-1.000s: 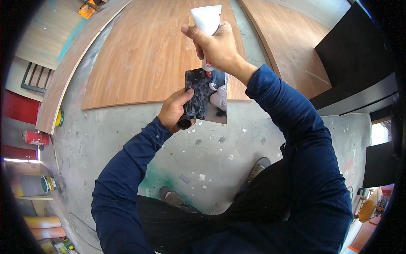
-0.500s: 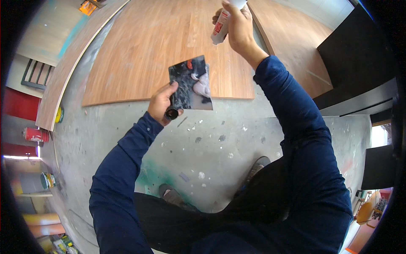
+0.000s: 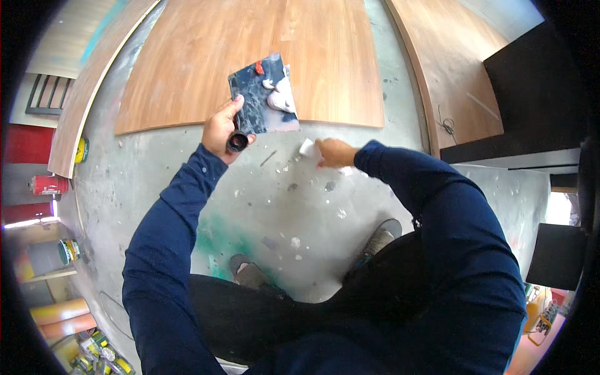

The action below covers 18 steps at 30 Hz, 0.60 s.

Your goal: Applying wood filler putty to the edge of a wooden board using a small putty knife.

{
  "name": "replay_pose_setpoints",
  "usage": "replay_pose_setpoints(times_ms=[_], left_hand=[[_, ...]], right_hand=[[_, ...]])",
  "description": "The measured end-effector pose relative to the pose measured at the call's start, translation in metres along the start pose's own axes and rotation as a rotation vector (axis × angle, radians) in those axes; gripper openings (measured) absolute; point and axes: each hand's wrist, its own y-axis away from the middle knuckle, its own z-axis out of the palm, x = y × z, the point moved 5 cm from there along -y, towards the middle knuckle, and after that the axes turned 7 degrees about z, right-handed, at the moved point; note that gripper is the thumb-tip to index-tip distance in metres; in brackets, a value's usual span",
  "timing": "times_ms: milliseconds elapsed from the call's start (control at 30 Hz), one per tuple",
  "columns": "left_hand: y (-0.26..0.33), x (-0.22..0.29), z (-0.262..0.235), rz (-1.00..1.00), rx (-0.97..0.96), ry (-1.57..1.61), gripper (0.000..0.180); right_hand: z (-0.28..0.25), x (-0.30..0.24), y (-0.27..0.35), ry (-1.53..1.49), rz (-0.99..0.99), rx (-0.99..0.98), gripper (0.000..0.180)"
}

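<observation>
My left hand (image 3: 220, 128) holds a dark square plate (image 3: 259, 97) by its lower left corner, together with a small black cap (image 3: 237, 142). On the plate sit a blob of white putty (image 3: 279, 95) and a small red dab (image 3: 258, 67). My right hand (image 3: 332, 153) is lower, down by the concrete floor, closed on a white tube (image 3: 307, 147) of which only the end shows. Both sleeves are dark blue.
A large wood-grain panel (image 3: 250, 44) lies on the paint-spattered concrete floor (image 3: 294, 206) in front of me, another panel (image 3: 462, 69) to its right. Black boards (image 3: 537, 100) stand at right. My shoes (image 3: 381, 237) are below. Cans and red cylinders (image 3: 47, 184) lie at left.
My right hand has come down from high over the panel to the floor, still gripping the white tube. My left hand has lifted the plate slightly up and left.
</observation>
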Motion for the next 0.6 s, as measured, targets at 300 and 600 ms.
replay_pose_setpoints(times_ms=[300,600], left_hand=[[-0.007,-0.011,-0.010,-0.060,-0.014,0.024,0.029],[-0.020,-0.025,-0.014,-0.116,-0.079,0.048,0.036]], right_hand=[[0.007,-0.025,0.013,-0.089,-0.012,-0.076,0.059],[-0.011,-0.032,0.008,-0.096,0.014,-0.051,0.054]])
